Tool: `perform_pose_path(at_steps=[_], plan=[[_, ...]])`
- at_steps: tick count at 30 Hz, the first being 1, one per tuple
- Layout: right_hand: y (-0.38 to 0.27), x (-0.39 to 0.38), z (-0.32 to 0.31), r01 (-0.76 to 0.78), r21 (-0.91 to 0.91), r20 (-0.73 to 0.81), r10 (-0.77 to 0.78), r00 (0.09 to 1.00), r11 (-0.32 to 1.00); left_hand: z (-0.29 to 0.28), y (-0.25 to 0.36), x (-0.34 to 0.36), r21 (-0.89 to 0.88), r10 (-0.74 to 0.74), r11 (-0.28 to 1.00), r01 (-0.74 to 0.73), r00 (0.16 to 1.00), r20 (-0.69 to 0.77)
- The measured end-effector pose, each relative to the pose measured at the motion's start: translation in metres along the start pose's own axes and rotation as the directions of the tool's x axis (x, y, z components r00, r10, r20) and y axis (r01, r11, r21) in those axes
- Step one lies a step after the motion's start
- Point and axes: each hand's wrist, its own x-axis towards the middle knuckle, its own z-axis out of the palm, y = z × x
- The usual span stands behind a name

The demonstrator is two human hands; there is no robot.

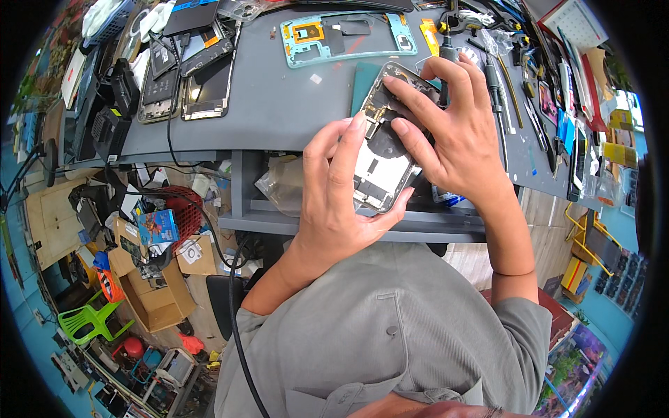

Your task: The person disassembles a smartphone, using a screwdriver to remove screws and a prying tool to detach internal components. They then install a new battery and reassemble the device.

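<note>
An opened smartphone [380, 143] is tilted above the desk's front edge, its inner parts showing: a dark upper area, gold-coloured circuitry and a silvery white lower part. My left hand [338, 184] grips it, fingers along the left edge and thumb at the lower right corner. Over its upper right side reaches my right hand [453, 125]. The right index fingertip touches near the top, and the thumb tip is at the middle, the two spread apart. A dark green-blue flat piece [362, 80] lies on the desk behind the phone.
A light blue phone frame [348, 59] lies at the back of the grey desk [258, 90]. Opened phones [209, 87] and dark devices crowd the left. Screwdrivers [496, 87] and tweezers [536, 125] lie right. A black cable [235, 313] hangs beside my left arm.
</note>
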Motion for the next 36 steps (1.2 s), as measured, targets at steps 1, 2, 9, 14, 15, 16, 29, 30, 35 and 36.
perform_pose_path(at_steps=[1,2,9,14,15,16,29,30,35,36], plan=[[0.0,-0.001,0.0,-0.007,-0.004,0.005,0.007,1.0,1.0,0.0,0.0,0.0,-0.001,0.002,1.0,-0.002,1.0,0.0],[0.0,-0.001,-0.001,-0.014,-0.008,0.01,0.014,1.0,1.0,0.0,0.0,0.001,-0.003,0.004,1.0,-0.004,1.0,0.0],[0.0,-0.001,0.0,0.002,0.004,-0.014,-0.002,1.0,1.0,0.001,0.0,0.0,-0.004,0.008,1.0,-0.008,1.0,-0.013],[0.003,-0.008,-0.001,0.012,0.054,-0.086,-0.007,0.996,0.998,0.001,0.0,0.0,-0.007,0.008,1.0,-0.008,1.0,-0.009],[0.004,-0.011,-0.003,0.06,0.074,-0.102,-0.052,0.993,0.995,0.001,0.0,0.001,-0.009,0.012,1.0,-0.012,1.0,-0.01],[0.006,-0.014,-0.005,0.108,0.094,-0.118,-0.096,0.988,0.99,0.001,0.0,0.001,-0.006,0.015,1.0,-0.016,1.0,-0.011],[0.007,-0.016,-0.002,0.254,0.12,-0.103,-0.243,0.965,0.96,0.001,0.0,0.002,0.003,0.011,1.0,-0.011,1.0,-0.024],[0.007,-0.016,-0.002,0.253,0.122,-0.105,-0.241,0.965,0.96,0.001,0.0,0.001,-0.004,0.007,1.0,-0.008,1.0,-0.022],[0.007,-0.016,-0.002,0.247,0.118,-0.098,-0.236,0.967,0.962,0.004,-0.004,-0.004,0.026,-0.002,1.0,0.002,1.0,-0.016],[0.007,-0.015,-0.002,0.246,0.12,-0.094,-0.236,0.967,0.962,0.004,-0.004,-0.005,0.043,-0.01,0.999,0.01,1.0,-0.009]])
